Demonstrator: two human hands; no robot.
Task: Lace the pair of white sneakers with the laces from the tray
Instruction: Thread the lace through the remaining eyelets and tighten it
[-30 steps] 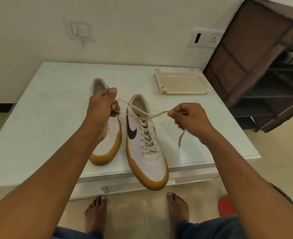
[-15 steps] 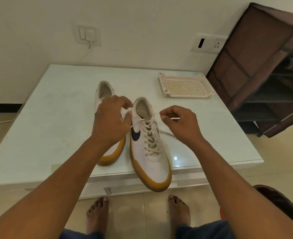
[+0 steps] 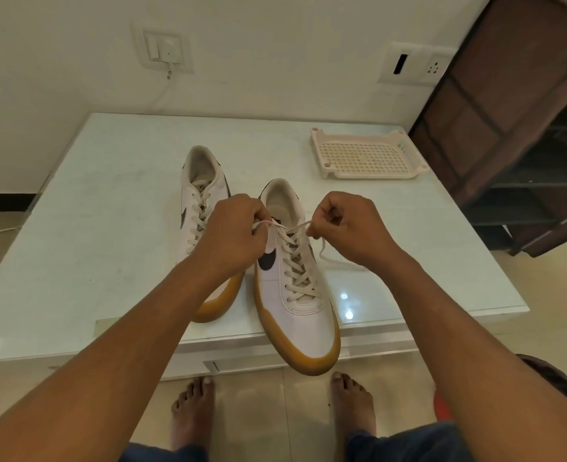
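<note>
I am at home, in a lived-in room. My bare feet (image 3: 192, 408) stand on pale floor tiles (image 3: 268, 415) at a low white table (image 3: 108, 211). A wall switch (image 3: 162, 50), a socket plate (image 3: 412, 63) and a brown fabric shoe rack (image 3: 515, 128) are close by.

Lit dimly and warmly from above, with a yellowish cast across the wall (image 3: 275, 61) and the pale counter (image 3: 108, 211). Marked by two small white spots of glare on the glossy counter just right of the nearer shoe (image 3: 295, 305), with only soft, faint shadows beneath it. Bowed strongly at the edges by the wide lens, slightly soft all over, and darkest in the brown rack (image 3: 509, 128) at the right.
</note>
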